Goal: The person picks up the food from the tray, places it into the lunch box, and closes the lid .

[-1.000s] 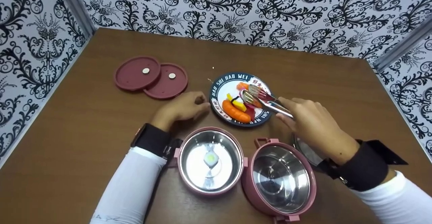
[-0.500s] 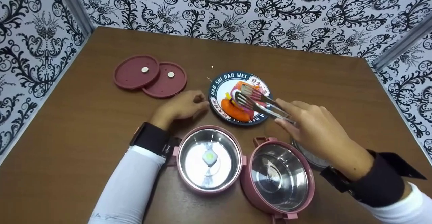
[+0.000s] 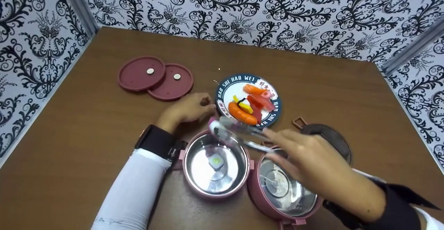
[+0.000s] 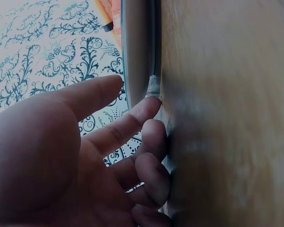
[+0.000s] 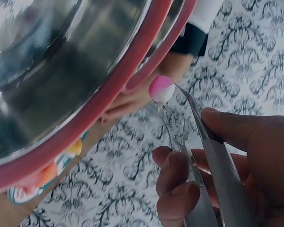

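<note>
My right hand [image 3: 308,157] grips metal tongs [image 3: 258,146], blurred in the head view. A small pink-and-white food piece [image 5: 162,89] sits between their tips. In the head view, they reach over the far rim of the left pink pot [image 3: 187,181], inside which lies a pale piece with a yellow-green centre [image 3: 216,161]. My left hand [image 3: 189,109] rests on the table beside the plate [image 3: 224,90], holding nothing. In the left wrist view, its fingers [image 4: 154,135] are loosely bent at the plate's edge. Orange, red and yellow sushi-like pieces [image 3: 242,113] lie on the plate.
A second pink pot [image 3: 255,192] with a steel inside stands against the first, partly beneath my right hand. Behind that hand lies a round dark lid [image 3: 326,134] with a loop handle. Two overlapping dark red lids [image 3: 133,79] lie at the far left. Patterned walls [image 3: 239,11] edge the table.
My right hand has brought the tongs from above the plate toward me and left, to the left pot, with the pink-and-white piece in them. The left hand has stayed put.
</note>
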Motion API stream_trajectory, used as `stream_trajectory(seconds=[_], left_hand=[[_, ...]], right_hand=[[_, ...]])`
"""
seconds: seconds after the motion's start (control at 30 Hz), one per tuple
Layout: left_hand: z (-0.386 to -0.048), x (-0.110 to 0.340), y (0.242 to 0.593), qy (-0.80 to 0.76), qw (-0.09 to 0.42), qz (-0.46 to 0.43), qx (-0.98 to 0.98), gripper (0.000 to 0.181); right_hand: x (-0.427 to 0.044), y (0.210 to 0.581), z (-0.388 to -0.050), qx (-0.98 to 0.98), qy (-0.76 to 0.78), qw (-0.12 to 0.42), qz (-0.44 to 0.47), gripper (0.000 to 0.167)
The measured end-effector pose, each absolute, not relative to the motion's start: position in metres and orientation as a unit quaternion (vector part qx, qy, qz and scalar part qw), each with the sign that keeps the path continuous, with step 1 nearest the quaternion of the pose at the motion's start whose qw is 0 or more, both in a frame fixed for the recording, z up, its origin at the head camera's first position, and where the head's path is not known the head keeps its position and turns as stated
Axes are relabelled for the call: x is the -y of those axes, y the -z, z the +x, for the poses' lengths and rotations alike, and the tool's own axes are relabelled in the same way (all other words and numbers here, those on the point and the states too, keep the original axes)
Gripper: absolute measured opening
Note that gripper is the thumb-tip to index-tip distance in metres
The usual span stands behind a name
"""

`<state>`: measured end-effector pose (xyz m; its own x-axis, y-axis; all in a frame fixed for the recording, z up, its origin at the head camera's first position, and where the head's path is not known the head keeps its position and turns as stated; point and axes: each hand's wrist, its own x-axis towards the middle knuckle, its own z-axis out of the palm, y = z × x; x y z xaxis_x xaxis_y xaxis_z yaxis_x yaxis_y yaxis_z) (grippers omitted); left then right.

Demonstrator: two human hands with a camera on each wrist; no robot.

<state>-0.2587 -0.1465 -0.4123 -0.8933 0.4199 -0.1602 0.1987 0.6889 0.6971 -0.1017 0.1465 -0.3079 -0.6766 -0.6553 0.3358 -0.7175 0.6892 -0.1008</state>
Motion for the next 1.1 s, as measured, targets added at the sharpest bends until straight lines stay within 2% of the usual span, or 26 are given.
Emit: stream_trajectory(seconds=[0.33, 0.57, 0.87, 1.1], left_hand=[[-0.259, 0.145, 0.411, -0.361, 0.171, 0.169, -0.901, 0.026], [-0.258, 0.146, 0.41, -0.353, 0.177, 0.166, -0.904, 0.028], [-0.258, 0.146, 0.413, -0.36, 0.183, 0.16, -0.901, 0.027], [-0.259, 0.146, 0.414, -0.361, 0.169, 0.163, -0.903, 0.026]], right_hand=[[-0.131, 0.319, -0.089, 0.916, -0.053, 0.065, 0.392, 0.046], [-0.125, 0.323, -0.088, 0.912, -0.045, 0.034, 0.406, 0.045], [-0.128, 0.324, -0.084, 0.909, -0.052, 0.042, 0.412, 0.046], [-0.13, 0.326, -0.083, 0.906, -0.057, 0.069, 0.415, 0.048]])
